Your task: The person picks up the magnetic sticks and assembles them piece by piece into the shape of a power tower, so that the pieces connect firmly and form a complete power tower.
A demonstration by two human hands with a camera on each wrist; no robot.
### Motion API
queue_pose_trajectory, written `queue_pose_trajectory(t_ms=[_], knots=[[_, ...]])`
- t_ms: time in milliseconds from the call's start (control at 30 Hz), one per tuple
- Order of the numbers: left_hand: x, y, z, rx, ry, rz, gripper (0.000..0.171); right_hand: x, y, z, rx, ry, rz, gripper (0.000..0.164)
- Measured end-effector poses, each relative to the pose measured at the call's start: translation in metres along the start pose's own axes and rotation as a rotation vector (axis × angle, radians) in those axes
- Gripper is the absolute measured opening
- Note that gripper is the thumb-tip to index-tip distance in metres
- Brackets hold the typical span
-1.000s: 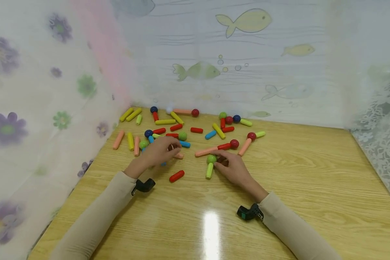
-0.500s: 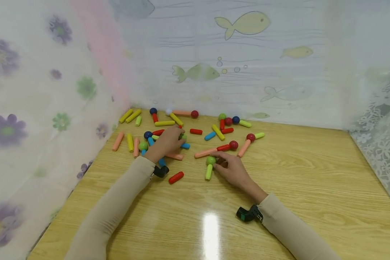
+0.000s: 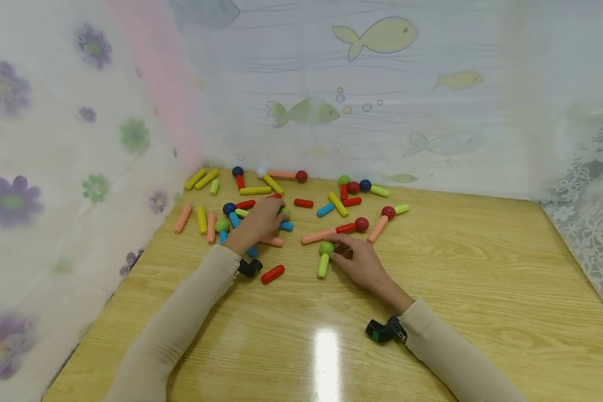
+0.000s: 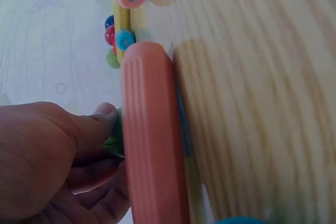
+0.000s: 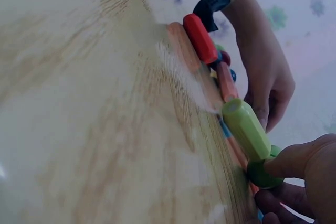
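My left hand [image 3: 260, 222] reaches among colored building rods and balls, and its thumb and fingers pinch a green ball [image 4: 115, 142] that is mostly hidden. A salmon rod [image 4: 152, 135] lies in front of that hand in the left wrist view. Close to the table's middle, my right hand [image 3: 362, 263] holds a second green ball [image 3: 326, 247] between thumb and fingers. A short lime rod [image 3: 323, 267] is joined to this ball and points toward me. Behind the right fingers lie a long salmon rod [image 3: 317, 237] and a red rod ending in a dark red ball [image 3: 362, 224].
A single red rod [image 3: 273, 274] lies between the hands, nearer to me. Yellow rods [image 3: 201, 220] and more pieces spread over the left and back of the wooden table [image 3: 472, 268]. Fish-patterned sheeting [image 3: 306, 139] borders the back edge.
The left hand has moved forward and slightly right to the green ball, its fingers no longer above the pile. The right hand stays where it was with its ball and lime rod.
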State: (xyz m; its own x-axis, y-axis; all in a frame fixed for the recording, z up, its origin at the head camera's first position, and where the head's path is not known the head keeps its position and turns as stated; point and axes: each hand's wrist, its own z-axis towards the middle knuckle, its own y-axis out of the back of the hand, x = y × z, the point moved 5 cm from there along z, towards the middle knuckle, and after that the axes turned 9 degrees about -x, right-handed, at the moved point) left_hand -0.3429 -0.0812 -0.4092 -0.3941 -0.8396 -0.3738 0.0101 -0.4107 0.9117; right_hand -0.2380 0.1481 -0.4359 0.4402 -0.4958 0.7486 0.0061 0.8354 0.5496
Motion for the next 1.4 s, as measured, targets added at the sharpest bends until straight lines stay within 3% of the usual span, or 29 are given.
queue_pose_trajectory(t_ms=[200,433,567,800,967,1200,1400], knots=[[0.001,0.003,-0.008,-0.04,-0.027,-0.087,0.033,-0.002,-0.001,0.0,-0.006,-0.025,0.006,0.035],[-0.011,0.015,-0.03,-0.066,-0.109,-0.242,0.036,-0.002,-0.001,0.002,-0.008,0.021,0.019,0.035],[-0.022,0.015,-0.05,-0.019,-0.113,-0.36,0.033,-0.002,0.0,0.002,-0.007,-0.007,0.005,0.036],[-0.035,0.01,-0.077,0.056,-0.141,-0.487,0.026,-0.002,0.001,0.001,-0.002,-0.031,-0.003,0.037],[-0.035,0.006,-0.085,0.061,-0.145,-0.544,0.026,-0.002,0.0,0.0,0.0,-0.032,-0.01,0.038],[-0.039,-0.007,-0.095,0.117,-0.093,-0.613,0.038,-0.004,0.0,0.0,-0.004,-0.024,-0.013,0.038],[-0.051,-0.016,-0.103,0.158,-0.103,-0.651,0.033,-0.003,0.0,0.0,-0.007,-0.01,-0.006,0.038]])
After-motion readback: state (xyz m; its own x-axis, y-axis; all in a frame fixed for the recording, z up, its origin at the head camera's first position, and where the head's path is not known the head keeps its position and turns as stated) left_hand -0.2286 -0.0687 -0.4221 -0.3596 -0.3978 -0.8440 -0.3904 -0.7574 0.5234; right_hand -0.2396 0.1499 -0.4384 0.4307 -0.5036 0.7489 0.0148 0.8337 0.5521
